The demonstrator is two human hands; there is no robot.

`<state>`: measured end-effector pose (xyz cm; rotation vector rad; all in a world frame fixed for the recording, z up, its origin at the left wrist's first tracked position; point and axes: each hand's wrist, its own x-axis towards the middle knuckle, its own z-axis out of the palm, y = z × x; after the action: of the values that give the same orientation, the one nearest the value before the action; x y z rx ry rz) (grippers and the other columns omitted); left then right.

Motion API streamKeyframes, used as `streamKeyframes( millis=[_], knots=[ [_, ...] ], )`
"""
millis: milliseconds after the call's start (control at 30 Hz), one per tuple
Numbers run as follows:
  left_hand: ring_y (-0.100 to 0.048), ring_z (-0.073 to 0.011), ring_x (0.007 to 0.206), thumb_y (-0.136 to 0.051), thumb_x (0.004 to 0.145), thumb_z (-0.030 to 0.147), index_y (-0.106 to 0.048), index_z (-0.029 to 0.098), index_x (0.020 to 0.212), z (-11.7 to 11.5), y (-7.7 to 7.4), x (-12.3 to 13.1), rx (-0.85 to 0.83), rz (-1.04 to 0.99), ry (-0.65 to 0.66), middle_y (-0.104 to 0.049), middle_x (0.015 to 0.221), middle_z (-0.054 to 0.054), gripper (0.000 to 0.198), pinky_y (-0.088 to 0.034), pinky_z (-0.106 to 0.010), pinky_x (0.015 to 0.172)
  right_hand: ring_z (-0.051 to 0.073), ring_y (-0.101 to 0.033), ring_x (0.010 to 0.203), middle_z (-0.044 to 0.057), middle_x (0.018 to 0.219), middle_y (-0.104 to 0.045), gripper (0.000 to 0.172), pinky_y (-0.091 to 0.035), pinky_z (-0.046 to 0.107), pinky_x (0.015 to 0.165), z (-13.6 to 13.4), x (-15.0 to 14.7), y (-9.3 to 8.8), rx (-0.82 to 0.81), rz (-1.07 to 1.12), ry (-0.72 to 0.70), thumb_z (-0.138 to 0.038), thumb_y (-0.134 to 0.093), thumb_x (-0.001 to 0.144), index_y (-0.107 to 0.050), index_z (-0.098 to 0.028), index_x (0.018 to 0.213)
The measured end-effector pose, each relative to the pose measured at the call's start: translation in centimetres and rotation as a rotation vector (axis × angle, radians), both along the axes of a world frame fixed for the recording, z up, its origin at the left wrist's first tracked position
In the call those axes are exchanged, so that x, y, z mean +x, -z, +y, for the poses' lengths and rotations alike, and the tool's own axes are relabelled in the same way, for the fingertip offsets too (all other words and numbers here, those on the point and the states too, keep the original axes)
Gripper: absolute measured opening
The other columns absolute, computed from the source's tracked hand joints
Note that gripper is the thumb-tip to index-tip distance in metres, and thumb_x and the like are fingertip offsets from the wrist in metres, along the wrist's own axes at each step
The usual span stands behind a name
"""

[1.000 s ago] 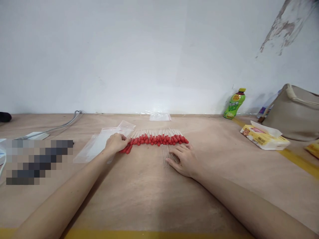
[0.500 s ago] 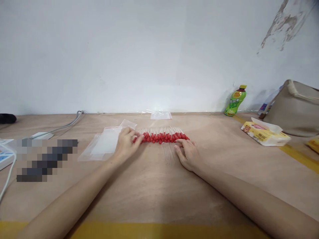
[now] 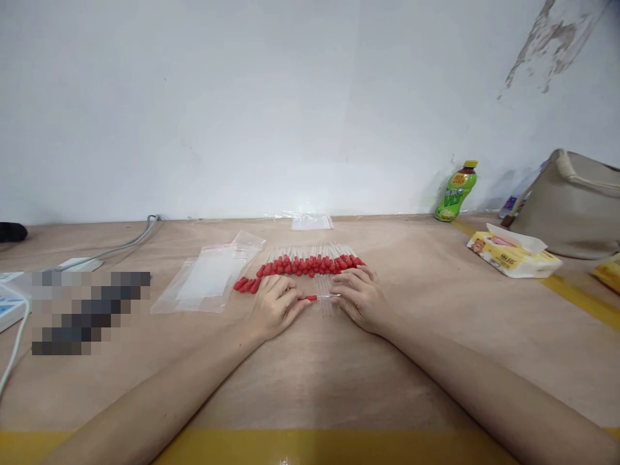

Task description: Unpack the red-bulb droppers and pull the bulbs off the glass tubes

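Observation:
Between finger and thumb my left hand (image 3: 277, 307) pinches a red rubber bulb (image 3: 310, 298). My right hand (image 3: 362, 301) is closed on the far end of a thin clear tube (image 3: 331, 296). Bulb and tube lie in line, end to end; I cannot tell how far the tube sits inside. Under them several loose clear tubes (image 3: 326, 311) lie side by side on the table. Just beyond my hands is a row of droppers (image 3: 310, 265), red bulbs toward me and clear stems toward the wall. A few red bulbs (image 3: 247, 285) lie left of the row.
Clear plastic bags (image 3: 206, 278) lie to the left, and another bag (image 3: 312, 223) is by the wall. A green bottle (image 3: 456, 194), tissue pack (image 3: 516, 254) and beige bag (image 3: 571, 206) stand right. A grey cable (image 3: 130, 243) and a pixelated dark object (image 3: 92, 316) are left.
My left hand has left the row's left end and come right and nearer, now with a red bulb. My right hand has shifted slightly left and now holds a clear tube.

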<state>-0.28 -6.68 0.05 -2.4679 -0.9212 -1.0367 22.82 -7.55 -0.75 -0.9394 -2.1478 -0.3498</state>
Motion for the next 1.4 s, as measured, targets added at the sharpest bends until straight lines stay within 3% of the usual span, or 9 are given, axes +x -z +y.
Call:
streamKeyframes(
  millis=[100,200,267,400,567,700,867,1133,1400],
  knots=[
    [-0.053,-0.0209,0.093,-0.057,0.079,0.036,-0.059,0.016,0.097,-0.2,-0.3,0.3,-0.028,0.012,0.036,-0.059,0.098,-0.009,0.026,-0.043,-0.037,0.083,0.017,-0.051,0.093,0.002,0.095,-0.064,0.016,-0.028,0.04,0.093,0.1,-0.1,0.0,0.009,-0.002,-0.03,-0.03,-0.05,0.084,-0.065,-0.024,0.081],
    [-0.042,-0.0252,0.118,-0.054,0.081,0.038,-0.052,0.016,0.116,-0.2,-0.7,0.8,-0.045,0.142,0.107,-0.052,0.121,-0.012,0.041,-0.033,-0.044,0.099,0.016,-0.051,0.092,0.002,0.093,-0.064,0.015,-0.029,0.039,0.092,0.0,-0.1,-0.1,0.011,0.003,-0.05,-0.03,-0.051,0.084,-0.065,-0.025,0.083],
    [-0.038,-0.0246,0.123,-0.05,0.084,0.033,-0.056,0.019,0.11,-0.1,-0.8,1.0,-0.039,0.199,0.136,-0.053,0.121,-0.01,0.03,-0.028,-0.048,0.103,0.016,-0.051,0.09,0.002,0.091,-0.064,0.015,-0.029,0.039,0.092,0.0,-0.1,-0.1,0.006,0.004,-0.06,-0.03,-0.051,0.084,-0.065,-0.025,0.083],
    [-0.046,-0.0213,0.118,-0.047,0.086,0.024,-0.061,0.018,0.096,0.2,-0.5,1.2,-0.034,0.171,0.165,-0.062,0.108,-0.006,0.018,-0.028,-0.047,0.105,0.016,-0.053,0.091,0.003,0.092,-0.064,0.016,-0.03,0.039,0.092,-0.3,-0.2,-0.2,-0.01,-0.01,-0.086,-0.031,-0.051,0.084,-0.064,-0.024,0.087],
    [-0.047,-0.0202,0.116,-0.046,0.087,0.021,-0.059,0.016,0.098,0.1,-0.2,1.2,-0.016,0.183,0.187,-0.064,0.105,-0.006,0.018,-0.028,-0.046,0.105,0.018,-0.055,0.098,0.004,0.094,-0.067,0.021,-0.029,0.042,0.094,-0.3,-0.7,0.2,0.018,-0.024,-0.126,-0.038,-0.052,0.083,-0.062,-0.022,0.092],
    [-0.047,-0.0201,0.117,-0.046,0.087,0.024,-0.058,0.015,0.099,0.0,-0.3,1.3,0.008,0.214,0.192,-0.064,0.106,-0.006,0.019,-0.029,-0.043,0.106,0.017,-0.057,0.096,0.003,0.091,-0.068,0.016,-0.032,0.04,0.093,0.1,-1.0,0.7,0.025,0.003,-0.142,-0.031,-0.049,0.085,-0.062,-0.021,0.088],
    [-0.051,-0.0199,0.112,-0.044,0.088,0.026,-0.059,0.015,0.094,-0.2,-0.7,1.7,0.034,0.291,0.199,-0.065,0.104,-0.005,0.019,-0.034,-0.041,0.103,0.014,-0.06,0.083,0.004,0.087,-0.068,0.016,-0.041,0.033,0.082,0.0,-1.0,0.7,-0.006,-0.008,-0.251,-0.024,-0.047,0.086,-0.061,-0.019,0.085],
    [-0.051,-0.019,0.112,-0.044,0.088,0.024,-0.058,0.014,0.082,-0.5,-0.5,1.6,0.067,0.311,0.207,-0.066,0.1,-0.008,0.018,-0.03,-0.041,0.106,0.014,-0.057,0.08,0.005,0.081,-0.066,0.012,-0.045,0.03,0.075,-0.8,-0.8,0.2,0.101,-0.059,-0.267,-0.018,-0.048,0.084,-0.059,-0.016,0.081],
    [-0.052,-0.0187,0.112,-0.042,0.088,0.022,-0.055,0.014,0.077,-0.9,-0.8,1.5,0.01,0.302,0.229,-0.066,0.098,-0.007,0.019,-0.028,-0.041,0.106,0.015,-0.056,0.085,0.005,0.077,-0.063,0.009,-0.046,0.033,0.09,-1.0,-0.7,-0.2,0.255,-0.127,-0.291,-0.016,-0.05,0.083,-0.058,-0.014,0.082]
  ],
)
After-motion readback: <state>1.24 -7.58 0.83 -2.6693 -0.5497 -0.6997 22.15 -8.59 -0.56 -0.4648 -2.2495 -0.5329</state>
